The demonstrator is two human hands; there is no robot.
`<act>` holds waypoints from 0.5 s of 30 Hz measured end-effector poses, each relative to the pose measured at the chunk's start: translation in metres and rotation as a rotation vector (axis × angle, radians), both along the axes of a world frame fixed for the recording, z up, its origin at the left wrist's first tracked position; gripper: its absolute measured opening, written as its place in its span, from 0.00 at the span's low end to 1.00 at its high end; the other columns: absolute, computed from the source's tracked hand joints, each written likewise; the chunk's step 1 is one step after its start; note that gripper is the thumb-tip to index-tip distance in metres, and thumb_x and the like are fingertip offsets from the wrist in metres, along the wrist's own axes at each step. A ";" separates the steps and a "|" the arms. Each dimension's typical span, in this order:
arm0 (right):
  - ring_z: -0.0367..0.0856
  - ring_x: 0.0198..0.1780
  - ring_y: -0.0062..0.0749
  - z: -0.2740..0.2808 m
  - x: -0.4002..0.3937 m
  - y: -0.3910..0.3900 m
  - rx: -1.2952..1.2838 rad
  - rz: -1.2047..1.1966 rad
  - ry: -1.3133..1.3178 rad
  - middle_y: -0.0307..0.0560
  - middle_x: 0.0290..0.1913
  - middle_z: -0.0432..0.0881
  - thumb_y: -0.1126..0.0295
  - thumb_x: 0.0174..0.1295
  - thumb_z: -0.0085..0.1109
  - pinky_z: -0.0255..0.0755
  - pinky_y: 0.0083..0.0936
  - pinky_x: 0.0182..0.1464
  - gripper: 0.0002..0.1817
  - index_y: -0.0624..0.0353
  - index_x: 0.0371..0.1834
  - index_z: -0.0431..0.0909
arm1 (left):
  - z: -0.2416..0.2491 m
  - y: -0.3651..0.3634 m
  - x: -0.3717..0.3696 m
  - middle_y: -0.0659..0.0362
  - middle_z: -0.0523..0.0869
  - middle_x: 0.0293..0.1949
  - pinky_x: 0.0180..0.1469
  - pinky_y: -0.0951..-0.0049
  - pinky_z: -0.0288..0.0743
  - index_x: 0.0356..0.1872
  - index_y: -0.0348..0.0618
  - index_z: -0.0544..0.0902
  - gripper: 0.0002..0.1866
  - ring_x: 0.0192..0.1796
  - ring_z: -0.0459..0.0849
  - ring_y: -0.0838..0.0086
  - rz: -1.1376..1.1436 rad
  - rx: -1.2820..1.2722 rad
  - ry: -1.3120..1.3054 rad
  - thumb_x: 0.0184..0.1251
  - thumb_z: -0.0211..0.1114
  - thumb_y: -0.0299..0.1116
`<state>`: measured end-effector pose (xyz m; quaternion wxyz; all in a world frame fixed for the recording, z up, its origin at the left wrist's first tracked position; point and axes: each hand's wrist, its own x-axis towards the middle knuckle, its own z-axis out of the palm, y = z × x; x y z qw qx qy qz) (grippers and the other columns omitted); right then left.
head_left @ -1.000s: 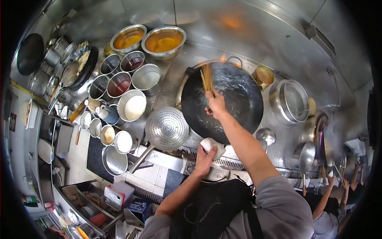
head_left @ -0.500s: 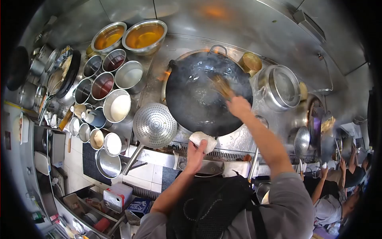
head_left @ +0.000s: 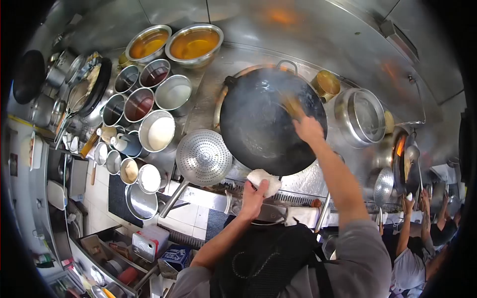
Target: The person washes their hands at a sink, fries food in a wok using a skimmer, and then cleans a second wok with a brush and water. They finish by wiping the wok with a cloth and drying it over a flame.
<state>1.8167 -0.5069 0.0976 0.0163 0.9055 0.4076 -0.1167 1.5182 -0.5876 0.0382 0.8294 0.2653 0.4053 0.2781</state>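
Note:
A large black wok (head_left: 248,124) sits over the burner, smoke or steam rising from it and a little water at its bottom. My right hand (head_left: 309,130) is closed round a bamboo wok brush (head_left: 293,107), which is blurred over the wok's right inner wall. At the wok's near rim, my left hand (head_left: 253,199) grips a folded white cloth (head_left: 267,182), thumb on top. Close by on the left rests a perforated strainer (head_left: 203,156), its handle pointing toward me.
Metal pots of sauces and powders, among them a pot of white powder (head_left: 160,133), crowd the left counter. Two bowls of amber liquid (head_left: 195,45) stand behind. To the right are a steel pot (head_left: 365,115) and a brass-coloured container (head_left: 326,84). Other people (head_left: 410,258) work at far right.
The view has shifted, so the scene sits farther right. My right hand and the brush have moved toward the wok's right side. The cloth stays by the near rim in my left hand.

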 end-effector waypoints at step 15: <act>0.82 0.60 0.53 0.038 0.004 -0.166 -0.004 0.111 0.411 0.64 0.59 0.83 0.48 0.62 0.66 0.74 0.38 0.63 0.35 0.49 0.71 0.75 | -0.030 0.012 0.012 0.58 0.81 0.56 0.62 0.57 0.76 0.63 0.44 0.70 0.23 0.60 0.81 0.68 -0.017 0.039 0.120 0.73 0.67 0.40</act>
